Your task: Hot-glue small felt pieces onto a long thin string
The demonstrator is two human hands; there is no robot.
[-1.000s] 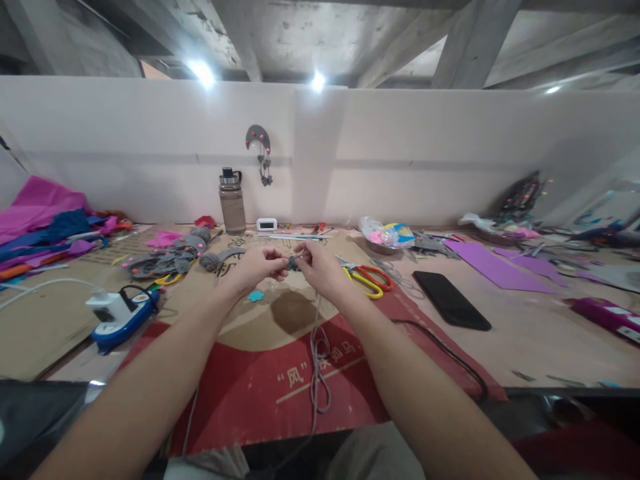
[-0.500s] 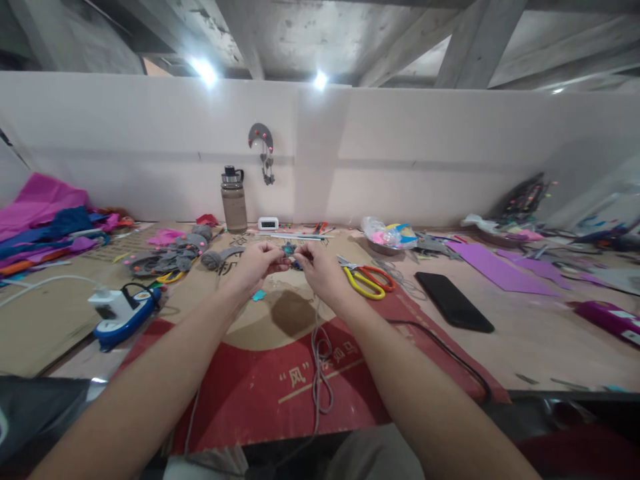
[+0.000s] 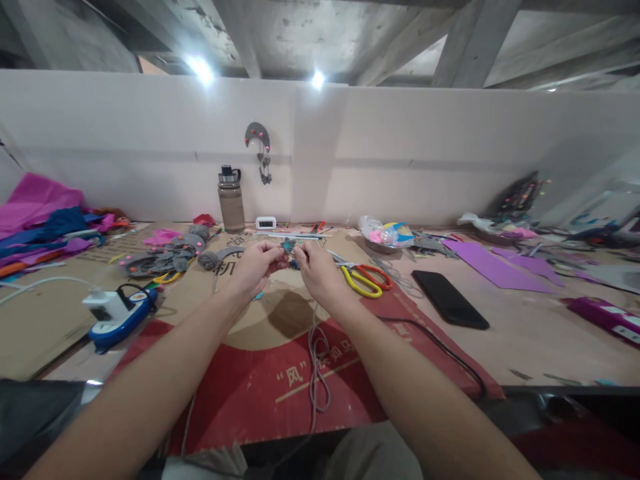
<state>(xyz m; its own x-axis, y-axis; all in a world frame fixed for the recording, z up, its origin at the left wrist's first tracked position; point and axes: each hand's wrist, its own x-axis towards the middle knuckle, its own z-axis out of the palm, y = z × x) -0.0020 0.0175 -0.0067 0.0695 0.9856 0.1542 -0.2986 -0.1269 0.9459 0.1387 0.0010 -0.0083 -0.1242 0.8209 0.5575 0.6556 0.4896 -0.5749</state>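
Over the middle of the cardboard, my left hand (image 3: pixel 257 268) pinches a small teal, star-like felt piece (image 3: pixel 287 245) between thumb and fingertips. Close against it on the other side, my right hand (image 3: pixel 317 268) has its thumb and fingers pressed together at the piece's edge. A thin grey cord (image 3: pixel 314 373) runs down from below my right hand and lies in loops on the red print. Whether its end is in my fingers is hidden. Under my left hand a small teal scrap (image 3: pixel 258 295) shows partly. Scissors with yellow and orange handles (image 3: pixel 369 280) rest right of my right hand.
A printed cardboard sheet (image 3: pixel 220 400) covers the table before me. Around it are a water bottle (image 3: pixel 231 203), a small digital clock (image 3: pixel 265 223), a blue power strip (image 3: pixel 123 323), a black phone (image 3: pixel 449 300), purple sheets (image 3: pixel 500 267) and grey felt pieces (image 3: pixel 167 260).
My right hand has turned slightly, its fingers closing in over the teal piece. The left hand keeps its pinch. The whole view has shifted a little.
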